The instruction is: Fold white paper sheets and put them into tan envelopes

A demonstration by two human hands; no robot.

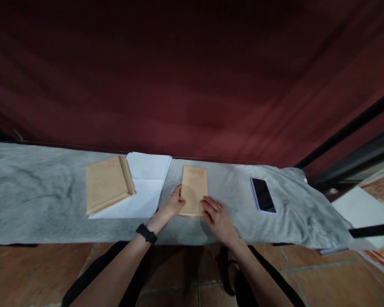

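Observation:
A brown paper envelope (pixel 194 184) with a faint red mark near its top right corner lies upright before me on the grey cloth. My left hand (pixel 173 202) grips its left edge, thumb on top and the other fingers partly hidden at the side. At the lower right edge, my right hand (pixel 218 217) has its fingers bent and pressed on the paper. To the left, a stack of similar brown envelopes (pixel 107 183) rests partly on white paper sheets (pixel 147 187) that show a crease.
A phone (pixel 264 195) in a pale purple case lies on the grey cloth (pixel 45 196) to the right. Behind the long covered surface hangs a dark red curtain (pixel 192 94). Dark bars (pixel 348 128) and a white sheet (pixel 360 207) are at the far right, above a tiled floor (pixel 333 277).

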